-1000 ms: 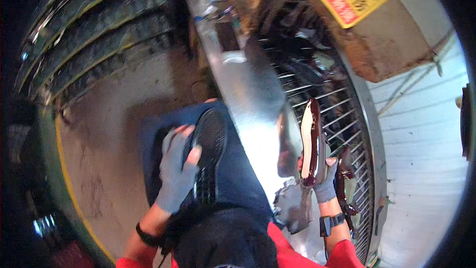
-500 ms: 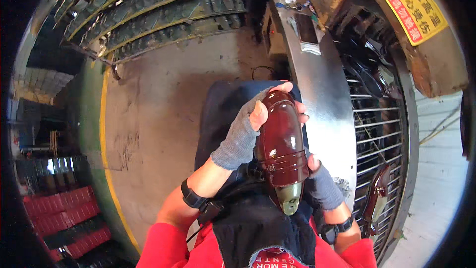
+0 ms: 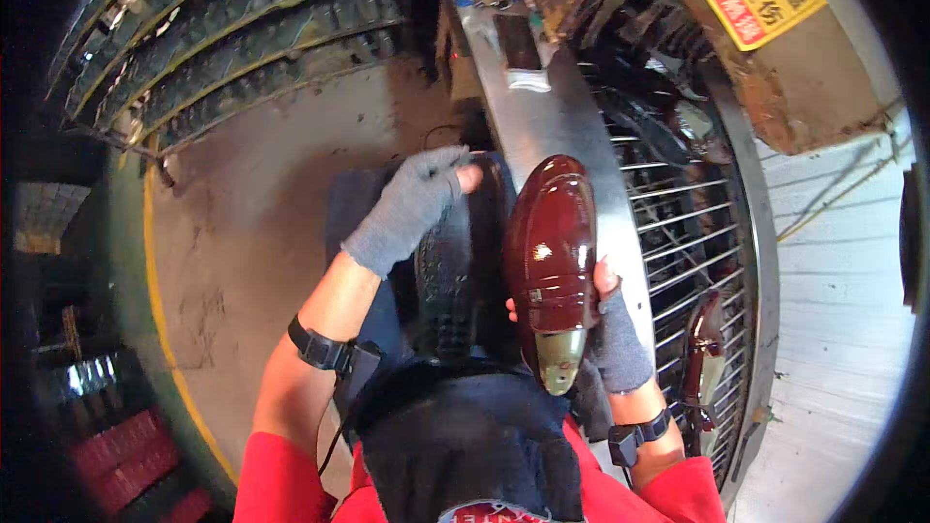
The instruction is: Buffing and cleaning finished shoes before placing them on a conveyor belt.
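Observation:
A glossy dark-red leather shoe is fitted over an olive-green shoe last, toe pointing away from me. My right hand, in a grey fingerless glove, grips it near the heel; the thumb is on the right side and fingertips show at the left. My left hand, gloved alike, is apart from that shoe with its fingers curled in. It is at the far end of a long, dark, ridged thing over my lap that resembles a shoe sole. Whether it grips this cannot be made out.
To the right runs a metal ledge bearing a phone-like dark slab. Beyond it, a barred rack carries another dark-red shoe. Shelves of shoes are at the far left; red boxes at the lower left.
My left hand has let go of the shoe's toe and moved left. My right hand still holds the shoe. The ridged dark thing has come into sight, and the whole view has shifted.

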`<state>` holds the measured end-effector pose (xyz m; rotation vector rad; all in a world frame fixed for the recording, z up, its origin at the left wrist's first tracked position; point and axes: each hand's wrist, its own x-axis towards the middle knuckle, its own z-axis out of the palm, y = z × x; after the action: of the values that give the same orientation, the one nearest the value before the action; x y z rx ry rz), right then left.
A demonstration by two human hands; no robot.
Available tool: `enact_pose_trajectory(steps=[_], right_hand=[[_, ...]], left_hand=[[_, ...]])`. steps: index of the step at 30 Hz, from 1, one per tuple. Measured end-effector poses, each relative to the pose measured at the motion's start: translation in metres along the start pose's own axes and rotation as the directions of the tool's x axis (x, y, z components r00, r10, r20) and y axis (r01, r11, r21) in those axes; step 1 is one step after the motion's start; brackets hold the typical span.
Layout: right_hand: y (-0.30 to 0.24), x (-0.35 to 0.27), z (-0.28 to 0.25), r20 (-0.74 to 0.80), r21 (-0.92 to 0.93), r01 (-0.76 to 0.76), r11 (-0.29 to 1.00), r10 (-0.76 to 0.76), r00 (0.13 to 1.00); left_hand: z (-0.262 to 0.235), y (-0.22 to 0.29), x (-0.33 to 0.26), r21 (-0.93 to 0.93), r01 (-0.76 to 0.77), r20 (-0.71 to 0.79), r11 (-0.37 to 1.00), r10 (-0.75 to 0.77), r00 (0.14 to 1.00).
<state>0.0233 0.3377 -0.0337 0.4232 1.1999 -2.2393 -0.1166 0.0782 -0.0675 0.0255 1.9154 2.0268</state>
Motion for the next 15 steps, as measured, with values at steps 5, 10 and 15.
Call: enact_pose_trajectory(steps=[5,10,15], right_hand=[[0.029,0.031,0.021,0.073,0.076,-0.104,0.992,0.098,0.992],[0.054,0.053,0.034,0.104,0.109,-0.106,0.988,0.094,0.990],[0.048,0.049,0.041,0.143,0.234,-0.175,0.956,0.144,0.979]], left_hand=[[-0.014,0.021,-0.012,-0.511,-0.096,0.193,0.854,0.223,0.956],[-0.015,0.023,-0.035,-0.527,-0.077,0.178,0.847,0.199,0.964],[-0.015,0.027,-0.042,-0.425,-0.114,0.243,0.898,0.234,0.941]])
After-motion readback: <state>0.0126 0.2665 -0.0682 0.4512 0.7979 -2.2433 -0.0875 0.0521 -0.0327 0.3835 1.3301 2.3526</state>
